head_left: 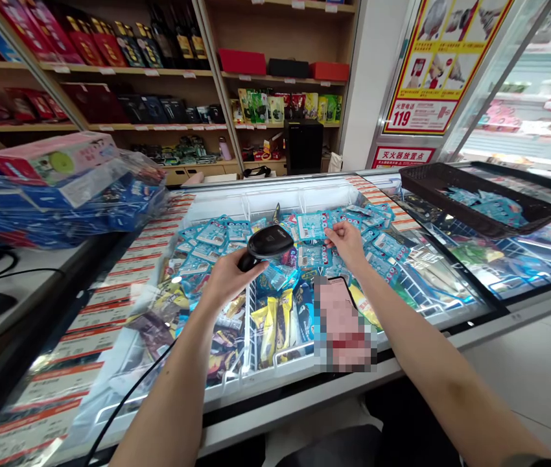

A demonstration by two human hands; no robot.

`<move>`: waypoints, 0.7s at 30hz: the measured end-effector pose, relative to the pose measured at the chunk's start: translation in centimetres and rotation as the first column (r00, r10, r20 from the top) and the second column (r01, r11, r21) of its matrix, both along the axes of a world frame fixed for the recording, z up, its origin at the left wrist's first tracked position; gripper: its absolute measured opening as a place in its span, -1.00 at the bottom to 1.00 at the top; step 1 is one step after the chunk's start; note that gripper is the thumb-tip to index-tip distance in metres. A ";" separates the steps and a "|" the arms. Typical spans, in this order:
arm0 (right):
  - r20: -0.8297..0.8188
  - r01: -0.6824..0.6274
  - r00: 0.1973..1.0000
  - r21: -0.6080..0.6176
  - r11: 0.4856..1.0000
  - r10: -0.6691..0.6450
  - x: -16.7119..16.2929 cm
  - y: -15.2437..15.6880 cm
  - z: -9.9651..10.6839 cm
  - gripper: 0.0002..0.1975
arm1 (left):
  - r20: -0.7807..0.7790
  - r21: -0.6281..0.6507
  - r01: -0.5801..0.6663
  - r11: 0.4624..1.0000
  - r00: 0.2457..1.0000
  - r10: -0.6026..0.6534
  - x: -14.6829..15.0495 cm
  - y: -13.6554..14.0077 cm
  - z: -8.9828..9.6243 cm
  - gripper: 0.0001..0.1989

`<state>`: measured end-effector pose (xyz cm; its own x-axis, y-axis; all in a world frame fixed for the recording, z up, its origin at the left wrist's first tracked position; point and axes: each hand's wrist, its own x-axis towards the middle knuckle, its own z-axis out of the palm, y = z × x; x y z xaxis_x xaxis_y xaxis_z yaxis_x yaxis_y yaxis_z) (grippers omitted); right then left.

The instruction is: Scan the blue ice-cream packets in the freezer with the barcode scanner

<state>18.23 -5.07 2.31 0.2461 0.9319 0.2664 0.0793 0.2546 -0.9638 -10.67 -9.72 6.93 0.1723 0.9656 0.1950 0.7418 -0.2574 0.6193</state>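
Observation:
My left hand (231, 277) is wrapped round the handle of a black barcode scanner (270, 241), whose head points to the right. Between the fingers of my right hand (346, 243) is the right edge of a light-blue packet (312, 226) with a barcode on its face. Many similar blue packets (212, 237) lie spread over the glass top of a freezer, left and right of my hands. Nearer me on the glass rests a phone (341, 318), partly blurred out, below my right hand. The scanner's cable (134, 399) runs down past my left forearm.
A dark brown basket (455, 194) with more blue packets stands at the right. Plastic-wrapped blue boxes (76, 194) are piled at the left. Price labels (110, 311) line the freezer glass, with ice creams (275, 327) inside. Stocked shelves (144, 68) rise behind.

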 end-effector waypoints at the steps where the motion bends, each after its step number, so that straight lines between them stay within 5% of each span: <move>1: -0.003 -0.007 1.000 0.005 1.000 0.007 -0.1 0.0 0.1 -0.67 | -0.008 -0.001 0.009 1.000 1.000 -0.009 0.1 0.0 0.0 -0.52; 10: -0.056 -0.024 0.998 -0.016 1.000 0.023 -0.2 -0.1 -0.1 -0.67 | -0.056 -0.021 0.047 0.999 0.997 -0.048 0.6 -0.2 0.2 -0.53; 21: 0.083 0.013 0.997 -0.033 0.999 -0.010 -0.3 -0.3 -0.1 -0.70 | -0.102 -0.017 0.031 0.999 0.994 -0.033 0.6 0.1 0.0 -0.53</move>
